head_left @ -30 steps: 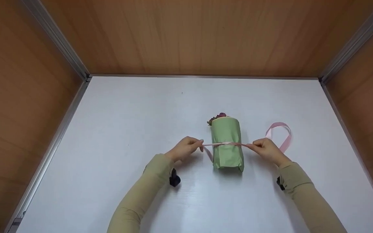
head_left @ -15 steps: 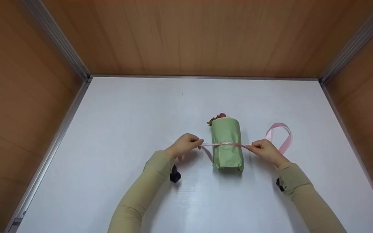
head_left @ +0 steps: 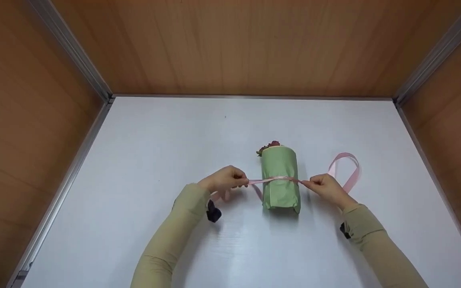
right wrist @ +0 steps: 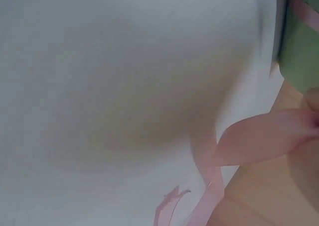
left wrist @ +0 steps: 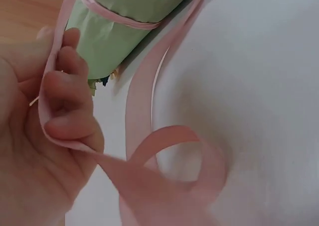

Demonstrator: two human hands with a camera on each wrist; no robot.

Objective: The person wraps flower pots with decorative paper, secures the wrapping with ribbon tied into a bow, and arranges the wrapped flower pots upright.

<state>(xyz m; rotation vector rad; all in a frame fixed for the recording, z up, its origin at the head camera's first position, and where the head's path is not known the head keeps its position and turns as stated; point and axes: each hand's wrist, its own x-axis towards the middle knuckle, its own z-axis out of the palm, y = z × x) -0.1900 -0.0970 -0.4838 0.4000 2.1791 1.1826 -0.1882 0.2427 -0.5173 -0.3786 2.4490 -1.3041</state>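
Observation:
A bouquet wrapped in green paper [head_left: 279, 162] lies on the white table, dark red flowers [head_left: 273, 143] showing at its far end. Pink ribbon [head_left: 280, 178] crosses the paper around its middle. To the left, my left hand [head_left: 224, 179] pinches one part of the ribbon, pulled out sideways. In the left wrist view the ribbon [left wrist: 139, 96] also runs along the curled fingers and loops loosely below. My right hand [head_left: 328, 188] pinches the ribbon on the other side, close to the paper. Only a bit of that hand enters the right wrist view, beside a twisted ribbon length [right wrist: 264, 136].
A loose ribbon loop [head_left: 354, 176] lies on the table beyond my right hand. Wood-grained panels [head_left: 246, 48] with metal edging stand at the back and both sides of the white table [head_left: 154, 140]. Each sleeve cuff has a small black device [head_left: 213, 212] near it.
My left hand has shifted slightly left, and more ribbon shows below it. The right hand has moved slightly left, still pinching the ribbon. The bouquet stays in place.

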